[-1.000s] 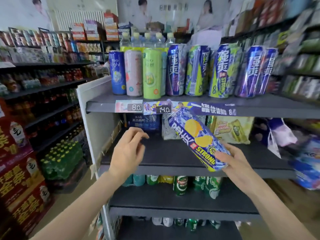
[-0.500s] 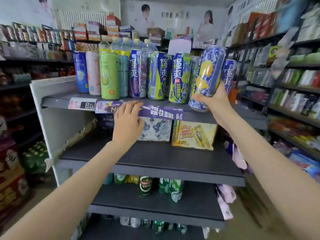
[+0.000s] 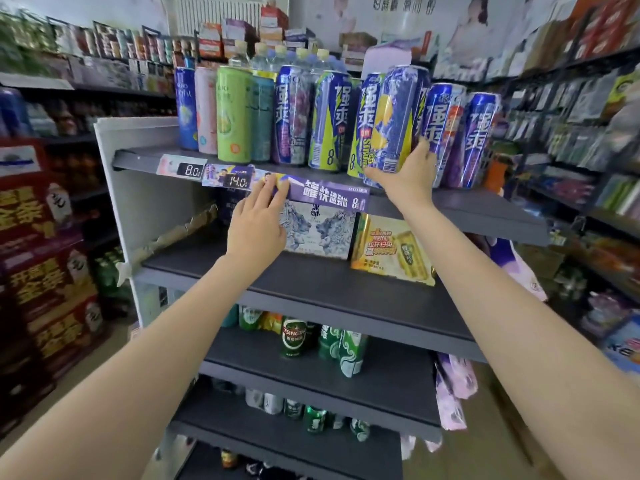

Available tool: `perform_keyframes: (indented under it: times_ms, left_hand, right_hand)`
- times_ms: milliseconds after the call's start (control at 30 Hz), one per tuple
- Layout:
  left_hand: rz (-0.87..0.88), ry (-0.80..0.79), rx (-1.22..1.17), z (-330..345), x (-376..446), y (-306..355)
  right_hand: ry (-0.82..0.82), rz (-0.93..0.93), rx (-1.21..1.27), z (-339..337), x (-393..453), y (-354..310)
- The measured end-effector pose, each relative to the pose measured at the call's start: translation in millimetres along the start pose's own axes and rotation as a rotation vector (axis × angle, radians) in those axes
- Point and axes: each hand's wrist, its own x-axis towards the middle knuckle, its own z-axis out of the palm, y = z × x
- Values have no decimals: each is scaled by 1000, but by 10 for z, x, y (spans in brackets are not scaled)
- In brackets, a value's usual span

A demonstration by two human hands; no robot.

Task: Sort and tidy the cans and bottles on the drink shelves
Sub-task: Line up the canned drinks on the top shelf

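The blue lemon can point(image 3: 394, 123) stands tilted at the top shelf point(image 3: 485, 211) edge, right hand point(image 3: 410, 174) gripping its bottom. Left hand point(image 3: 258, 225) rests flat on the purple label strip point(image 3: 325, 197). Lower cans point(image 3: 322, 344) look messy, so lots left

I see a dark grey shelving unit point(image 3: 346, 303) with a white side panel point(image 3: 138, 188). Top shelf point(image 3: 485, 213): a row of tall upright cans, from a blue can point(image 3: 186, 109), pink can point(image 3: 206, 110) and green can point(image 3: 233, 116) on the left to blue-and-yellow cans point(image 3: 330, 123) on the right. Second shelf: a white-blue carton point(image 3: 317, 233) beside a yellow carton point(image 3: 391, 251). Third shelf: green beer cans point(image 3: 293, 337).
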Motion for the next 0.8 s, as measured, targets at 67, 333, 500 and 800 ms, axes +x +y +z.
perform_keyframes:
  times_ms: [67, 333, 500, 800]
  left_hand:
    - [-20, 3, 2, 5, -23, 27]
    - [-72, -36, 61, 33, -95, 127]
    - [-60, -89, 87, -19, -136, 101]
    - [-132, -49, -27, -20, -342, 151]
  right_hand:
    - [1, -31, -50, -48, -59, 46]
    - [43, -8, -199, -23, -107, -15]
    - [76, -27, -260, 13, -120, 16]
    - [111, -238, -122, 8, -312, 224]
